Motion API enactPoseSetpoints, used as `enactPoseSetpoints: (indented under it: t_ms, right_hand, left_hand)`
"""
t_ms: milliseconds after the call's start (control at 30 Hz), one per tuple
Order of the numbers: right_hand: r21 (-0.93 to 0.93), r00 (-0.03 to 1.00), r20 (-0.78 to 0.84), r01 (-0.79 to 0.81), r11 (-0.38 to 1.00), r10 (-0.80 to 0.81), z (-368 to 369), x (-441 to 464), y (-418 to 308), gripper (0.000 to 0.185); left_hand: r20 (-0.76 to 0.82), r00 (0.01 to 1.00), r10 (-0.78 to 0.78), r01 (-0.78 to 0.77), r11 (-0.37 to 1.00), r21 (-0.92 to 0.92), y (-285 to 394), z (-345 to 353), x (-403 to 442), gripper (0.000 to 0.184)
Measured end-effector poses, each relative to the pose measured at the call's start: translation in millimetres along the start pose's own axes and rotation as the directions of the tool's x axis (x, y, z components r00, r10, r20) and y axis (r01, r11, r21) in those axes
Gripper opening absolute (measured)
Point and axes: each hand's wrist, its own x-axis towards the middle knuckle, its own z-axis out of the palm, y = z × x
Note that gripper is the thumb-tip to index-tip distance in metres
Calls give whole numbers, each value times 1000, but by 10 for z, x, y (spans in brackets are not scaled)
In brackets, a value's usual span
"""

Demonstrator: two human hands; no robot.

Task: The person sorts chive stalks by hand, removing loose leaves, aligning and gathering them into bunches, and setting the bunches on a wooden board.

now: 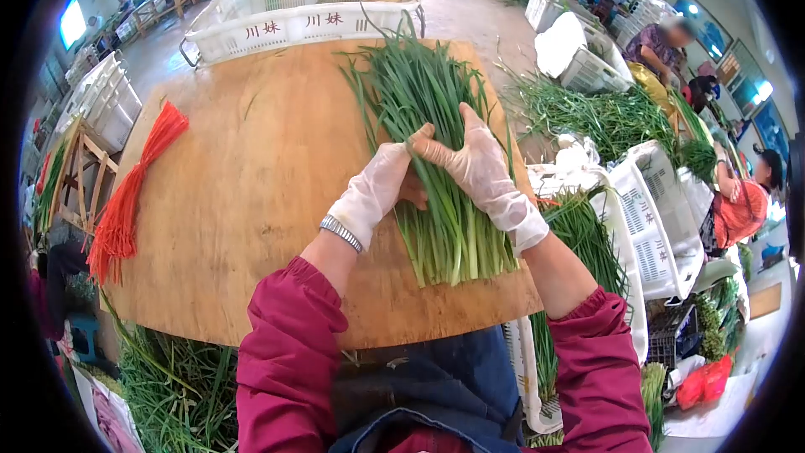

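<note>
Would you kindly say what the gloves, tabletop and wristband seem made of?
Gloves: thin latex or vinyl, perhaps, being translucent and wrinkled. Tabletop: probably wood or plywood, smooth, with tan grain. Wristband: likely polished metal, from its silvery links.

Left hand [377, 186] plus right hand [480, 169]: 2. Green bunch [419, 75] at hands: 1. Wooden tabletop [251, 201]: 1. Metal wristband [341, 233]: 1. Red strand bundle [132, 193], left: 1; strands uncountable. White crates [293, 33], far: at least 2. Co-workers [654, 49], right: at least 3. Bright windows [73, 21], far left: at least 2.
</note>
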Motion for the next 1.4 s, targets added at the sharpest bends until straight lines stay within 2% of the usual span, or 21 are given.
enactPoseSetpoints:
  t_ms: [33,133,167,267,400,533,567,667,800,833,933,967,1067,1133,1200,1267,1300,1333,1367,1400]
  right_hand:
    - [-56,999,24,-40,998,41,23,-8,5,108]
    - [-229,989,138,-14,973,47,33,1,10,110]
    - [-286,979,187,-29,958,86,46,-3,12,108]
    - [-349,980,191,20,937,50,152,-37,96,105]
    - [-325,966,241,-8,946,91,132,-23,55,103]
    - [-385,965,235,-17,923,115,170,-57,63,103]
    - [-429,961,240,-18,903,133,185,-61,59,102]
    - [-489,943,273,-33,872,189,194,-46,-17,102]
    - [-497,928,306,-38,867,215,155,-23,-81,104]
    - [-495,927,308,-36,868,213,150,-23,-78,103]
    - [-474,950,247,-54,879,191,223,-30,-17,100]
    - [-474,952,248,-44,880,181,205,-42,14,97]
    - [-374,956,234,-76,924,174,106,-3,58,96]
    - [-290,971,178,-102,952,158,-114,16,-87,87]
    - [-181,997,25,-62,981,68,-310,32,-28,76]
    - [76,998,11,-67,995,66,-727,29,16,69]
    - [-17,983,-105,-150,989,148,-961,-95,-35,67]
    - [6,981,-136,-141,990,141,-1134,-176,222,65]
    - [115,968,-134,-196,974,211,-1429,-329,238,59]
    - [225,952,-129,-246,943,279,-1749,-508,214,54]
  left_hand:
    - [-29,999,-31,32,999,19,71,32,-73,45]
    - [-10,1000,-14,15,998,59,93,0,-79,45]
    - [-20,1000,19,-16,992,128,120,8,-97,41]
    - [-202,979,-8,104,877,470,251,14,-22,37]
    - [-342,899,273,5,775,632,358,-54,185,34]
    - [-390,863,322,91,659,747,379,-220,543,36]
    - [-348,803,484,122,437,891,277,-321,687,38]
    - [-281,613,738,199,201,959,187,-255,553,38]
    - [-205,530,823,93,183,979,77,-221,149,32]
    - [-240,586,774,163,178,971,82,-143,38,21]
    - [-46,755,654,61,-1,998,-121,-87,31,19]
    - [-41,818,573,41,12,999,-143,-61,44,21]
    - [-44,855,517,-9,100,995,-80,-166,92,22]
    - [-83,882,464,19,141,990,-22,-166,3,22]
    - [-106,869,483,43,140,989,-38,-183,-57,21]
    - [-86,823,561,-1,152,988,-129,-228,-124,20]
    - [-38,831,555,5,60,998,-178,-331,-112,19]
    - [-62,851,522,19,87,996,-199,-378,-79,19]
    - [-85,869,488,34,113,993,-221,-424,-45,18]
    - [-184,894,409,86,247,965,-161,-389,-59,19]
